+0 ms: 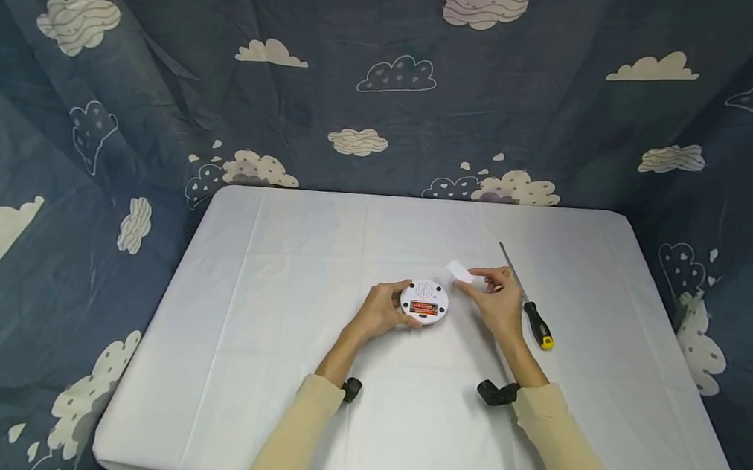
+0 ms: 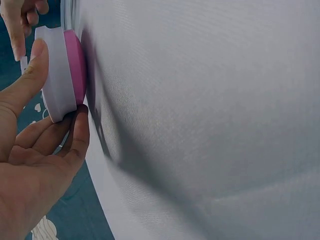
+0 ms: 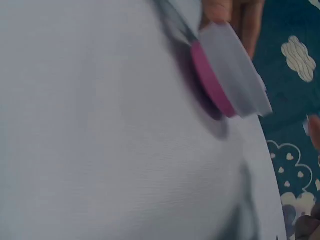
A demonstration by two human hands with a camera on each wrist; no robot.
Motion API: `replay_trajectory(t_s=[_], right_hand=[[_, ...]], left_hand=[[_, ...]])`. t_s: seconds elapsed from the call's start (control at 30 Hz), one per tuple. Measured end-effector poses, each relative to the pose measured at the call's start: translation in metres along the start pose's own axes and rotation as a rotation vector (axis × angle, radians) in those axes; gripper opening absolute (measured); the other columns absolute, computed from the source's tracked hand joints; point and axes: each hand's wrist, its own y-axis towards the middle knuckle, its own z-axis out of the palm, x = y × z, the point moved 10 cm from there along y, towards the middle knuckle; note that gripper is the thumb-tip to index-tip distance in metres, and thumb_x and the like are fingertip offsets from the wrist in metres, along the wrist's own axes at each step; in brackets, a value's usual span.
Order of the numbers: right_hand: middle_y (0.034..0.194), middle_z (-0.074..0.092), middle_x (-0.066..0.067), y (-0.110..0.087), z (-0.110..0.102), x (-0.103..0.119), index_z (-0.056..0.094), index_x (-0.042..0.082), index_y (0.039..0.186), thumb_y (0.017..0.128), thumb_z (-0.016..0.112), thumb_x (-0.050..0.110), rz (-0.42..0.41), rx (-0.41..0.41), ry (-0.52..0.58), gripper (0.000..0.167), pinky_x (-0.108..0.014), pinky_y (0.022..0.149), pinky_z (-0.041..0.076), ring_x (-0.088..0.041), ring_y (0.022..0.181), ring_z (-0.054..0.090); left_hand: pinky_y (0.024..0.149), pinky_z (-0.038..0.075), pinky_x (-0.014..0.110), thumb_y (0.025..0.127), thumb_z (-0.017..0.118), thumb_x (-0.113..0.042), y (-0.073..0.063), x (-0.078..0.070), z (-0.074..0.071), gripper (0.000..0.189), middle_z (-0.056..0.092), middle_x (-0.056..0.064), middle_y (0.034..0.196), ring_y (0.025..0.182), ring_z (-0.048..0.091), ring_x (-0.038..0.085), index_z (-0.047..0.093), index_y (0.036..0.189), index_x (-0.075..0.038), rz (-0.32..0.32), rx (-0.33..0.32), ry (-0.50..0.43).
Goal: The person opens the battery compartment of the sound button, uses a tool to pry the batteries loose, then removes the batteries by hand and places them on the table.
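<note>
1. Currently your left hand (image 1: 380, 308) grips the round device (image 1: 424, 293) by its side, thumb on the near side, fingers on the far side. Device is around the middle of the table (image 1: 294, 258).
2. Your right hand (image 1: 500, 302) pinches a small white piece (image 1: 459, 272) between thumb and fingers, just beyond and right of the device, apart from it.
3. Edges: device is well apart from the far, left and right table edges. You've a wide stretch of cloth to the left.
4. Right side is tighter: screwdriver (image 1: 536, 324) lies just beside your right hand, tip away from you. Can't tell if they touch.
5. Device: smooth white shell, pink underside (image 2: 75, 67) facing the table. Can't tell if it touches down. Upper face has small holes, dark round spots and a bay with orange-red batteries (image 1: 424, 308).
6. Screwdriver: thin metal shaft, black handle, yellow end.
7. Table covering: white fabric, creased, rounded far corners. Backdrop (image 1: 320, 111): dark blue fabric, cloud print, soft folds.
</note>
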Motion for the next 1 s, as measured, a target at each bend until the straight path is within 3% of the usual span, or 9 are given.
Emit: replay_trajectory(t_s=[0.07, 0.17, 0.37, 0.47, 0.57, 0.63, 0.7, 0.8, 1.0], right_hand=[[0.076, 0.042, -0.001, 0.014, -0.011, -0.006, 0.081, 0.007, 0.105, 0.075, 0.095, 0.023, 0.038, -0.114, -0.002, 0.037, -0.023, 0.062, 0.029, -0.01, 0.069, 0.036], [0.061, 0.034, 0.006, 0.033, -0.018, -0.014, 0.08, 0.005, 0.107, 0.077, 0.094, 0.023, 0.092, -0.21, 0.028, 0.037, -0.022, 0.054, 0.023, -0.005, 0.055, 0.028], [0.052, 0.038, 0.013, 0.062, -0.016, -0.042, 0.079, 0.005, 0.11, 0.078, 0.093, 0.02, 0.291, -0.248, 0.011, 0.038, -0.024, 0.056, 0.029, -0.004, 0.049, 0.029], [0.065, 0.054, 0.007, 0.072, -0.015, -0.054, 0.079, 0.006, 0.113, 0.08, 0.092, 0.022, 0.385, -0.26, -0.062, 0.039, -0.024, 0.067, 0.035, -0.008, 0.06, 0.039], [0.097, 0.072, -0.008, 0.08, -0.016, -0.06, 0.078, 0.004, 0.116, 0.082, 0.09, 0.022, 0.436, -0.268, -0.118, 0.04, -0.03, 0.085, 0.044, -0.016, 0.083, 0.052], [0.12, 0.073, -0.015, 0.084, -0.014, -0.062, 0.077, 0.002, 0.118, 0.084, 0.088, 0.021, 0.456, -0.257, -0.128, 0.041, -0.037, 0.098, 0.046, -0.024, 0.101, 0.058], [0.132, 0.07, -0.018, 0.087, -0.013, -0.063, 0.076, 0.001, 0.12, 0.085, 0.087, 0.02, 0.469, -0.246, -0.135, 0.041, -0.042, 0.11, 0.044, -0.03, 0.118, 0.06], [0.136, 0.068, -0.018, 0.091, -0.011, -0.065, 0.075, 0.0, 0.121, 0.086, 0.085, 0.02, 0.491, -0.234, -0.158, 0.041, -0.045, 0.118, 0.041, -0.033, 0.131, 0.059], [0.137, 0.068, -0.018, 0.092, -0.006, -0.07, 0.074, 0.0, 0.123, 0.089, 0.083, 0.022, 0.518, -0.199, -0.196, 0.041, -0.046, 0.114, 0.044, -0.034, 0.128, 0.06]], left_hand=[[0.105, 0.053, 0.036, 0.069, 0.096, -0.013, 0.0, 0.001, -0.001, 0.096, 0.065, 0.02, 0.14, 0.117, 0.067, 0.023, 0.048, 0.151, 0.004, -0.003, -0.007, 0.008], [0.107, 0.052, 0.036, 0.069, 0.096, -0.013, -0.001, 0.003, -0.003, 0.096, 0.064, 0.02, 0.142, 0.12, 0.066, 0.023, 0.048, 0.151, 0.004, 0.0, -0.016, 0.009], [0.091, 0.057, 0.028, 0.069, 0.096, -0.011, -0.003, 0.007, -0.004, 0.095, 0.069, 0.019, 0.134, 0.1, 0.067, 0.016, 0.049, 0.151, 0.002, -0.012, -0.025, -0.007], [0.088, 0.055, 0.025, 0.069, 0.096, -0.012, -0.002, 0.008, -0.004, 0.094, 0.07, 0.018, 0.133, 0.096, 0.063, 0.012, 0.05, 0.15, 0.002, -0.011, -0.029, -0.008], [0.088, 0.054, 0.025, 0.069, 0.096, -0.012, -0.002, 0.008, -0.003, 0.094, 0.069, 0.017, 0.133, 0.096, 0.061, 0.011, 0.05, 0.15, 0.001, -0.009, -0.031, -0.007], [0.086, 0.054, 0.025, 0.069, 0.096, -0.013, -0.001, 0.009, -0.003, 0.094, 0.07, 0.017, 0.131, 0.095, 0.061, 0.012, 0.051, 0.15, 0.0, -0.012, -0.033, -0.007], [0.083, 0.053, 0.023, 0.068, 0.096, -0.013, -0.001, 0.01, -0.003, 0.094, 0.071, 0.016, 0.128, 0.093, 0.061, 0.012, 0.051, 0.15, 0.0, -0.017, -0.034, -0.007], [0.078, 0.051, 0.02, 0.069, 0.097, -0.015, 0.0, 0.012, -0.003, 0.094, 0.072, 0.013, 0.121, 0.09, 0.06, 0.012, 0.051, 0.15, -0.001, -0.021, -0.032, 0.005], [0.075, 0.049, 0.019, 0.068, 0.097, -0.015, 0.0, 0.014, -0.005, 0.094, 0.073, 0.012, 0.115, 0.089, 0.058, 0.012, 0.052, 0.15, -0.002, -0.028, -0.035, 0.019]])
